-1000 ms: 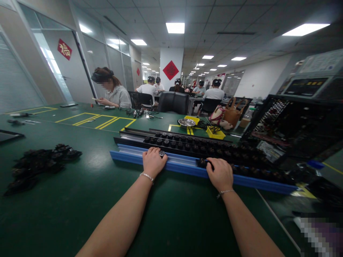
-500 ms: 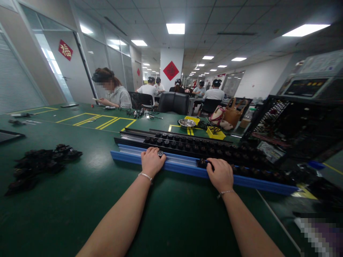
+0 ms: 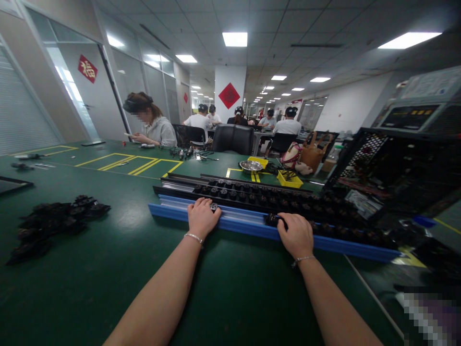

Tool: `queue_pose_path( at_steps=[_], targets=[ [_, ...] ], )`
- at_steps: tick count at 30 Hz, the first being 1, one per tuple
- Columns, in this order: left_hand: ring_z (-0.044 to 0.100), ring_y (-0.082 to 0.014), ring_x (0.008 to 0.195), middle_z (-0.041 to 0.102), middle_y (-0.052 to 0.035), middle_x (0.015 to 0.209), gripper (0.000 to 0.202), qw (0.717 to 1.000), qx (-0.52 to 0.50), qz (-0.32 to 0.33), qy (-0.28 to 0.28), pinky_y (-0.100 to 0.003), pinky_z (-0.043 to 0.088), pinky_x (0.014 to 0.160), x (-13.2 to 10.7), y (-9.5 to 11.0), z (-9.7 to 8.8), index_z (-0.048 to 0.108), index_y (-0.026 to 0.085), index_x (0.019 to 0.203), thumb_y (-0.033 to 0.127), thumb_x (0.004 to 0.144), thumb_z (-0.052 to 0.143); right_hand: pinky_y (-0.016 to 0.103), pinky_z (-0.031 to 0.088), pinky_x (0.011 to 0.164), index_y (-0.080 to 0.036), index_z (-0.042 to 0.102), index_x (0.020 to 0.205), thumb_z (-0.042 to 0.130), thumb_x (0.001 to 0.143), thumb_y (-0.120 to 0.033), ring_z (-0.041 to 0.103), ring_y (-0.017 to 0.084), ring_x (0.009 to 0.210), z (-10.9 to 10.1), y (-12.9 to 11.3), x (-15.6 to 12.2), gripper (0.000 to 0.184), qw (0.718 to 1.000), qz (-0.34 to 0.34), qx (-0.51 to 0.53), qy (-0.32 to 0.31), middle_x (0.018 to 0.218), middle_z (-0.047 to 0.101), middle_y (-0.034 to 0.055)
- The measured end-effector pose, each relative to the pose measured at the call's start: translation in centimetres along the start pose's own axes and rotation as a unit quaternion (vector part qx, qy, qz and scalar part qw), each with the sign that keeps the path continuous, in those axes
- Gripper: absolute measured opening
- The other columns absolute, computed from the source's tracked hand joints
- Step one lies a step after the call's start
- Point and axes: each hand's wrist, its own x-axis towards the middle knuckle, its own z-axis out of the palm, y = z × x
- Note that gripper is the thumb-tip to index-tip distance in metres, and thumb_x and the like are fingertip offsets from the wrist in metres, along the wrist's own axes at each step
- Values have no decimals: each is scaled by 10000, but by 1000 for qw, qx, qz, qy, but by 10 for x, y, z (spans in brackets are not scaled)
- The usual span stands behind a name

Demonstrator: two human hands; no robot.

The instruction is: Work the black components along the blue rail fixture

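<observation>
A long blue rail (image 3: 248, 225) with a clear-looking channel lies across the green table in front of me. My left hand (image 3: 202, 217) is closed over its left part, around a small round black part with a pale top (image 3: 213, 207) that shows between thumb and fingers. Farther right, my right hand (image 3: 297, 233) curls over the rail, fingers on a black part (image 3: 271, 219) seated in the channel. More black parts (image 3: 345, 232) line the rail's right end. The undersides of both hands' fingers are hidden.
Behind the blue rail lie black rails (image 3: 176, 191) filled with black parts. A heap of black pieces (image 3: 54, 221) sits at left. Beyond are a metal bowl (image 3: 251, 166), a yellow tray (image 3: 290, 179) and cables. An open computer case (image 3: 382, 168) stands at right. A person (image 3: 158, 127) sits across the table.
My left hand has slid slightly left along the blue rail together with the small round part. My right hand stays where it was.
</observation>
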Motion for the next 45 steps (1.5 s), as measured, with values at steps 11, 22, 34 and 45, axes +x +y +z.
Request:
queue_pose_path(
  at_steps=[11,22,34,45],
  targets=[
    [437,-250,1208,621,-63,1205,418,1000,-2,4,23,-410,289,975,0,-4,2,649,194,1077,418,807,421,340,362,854,-195,653,957,427,833,-276,540,202,933,-1,0,0,270,1000,-1,-2,3,947,680,49],
    [431,-255,1216,616,-63,1214,422,1000,-1,-10,17,-421,274,988,3,-10,1,651,212,1081,424,804,414,342,363,852,-204,652,956,429,831,-273,544,206,937,-1,0,0,265,1000,-5,1,9,949,680,48],
    [424,-249,1225,618,-59,1214,416,1000,6,-16,14,-417,268,994,4,-14,-1,654,221,1079,420,806,412,337,360,865,-196,653,962,439,835,-273,544,199,936,-1,0,1,261,1000,-6,-7,-4,947,682,46],
    [423,-242,1228,613,-45,1222,413,1000,13,-24,13,-408,266,996,5,-18,-3,651,226,1078,420,802,413,335,355,876,-201,652,964,434,836,-276,542,203,944,0,1,0,264,1000,-5,-7,2,956,682,38]
  ],
)
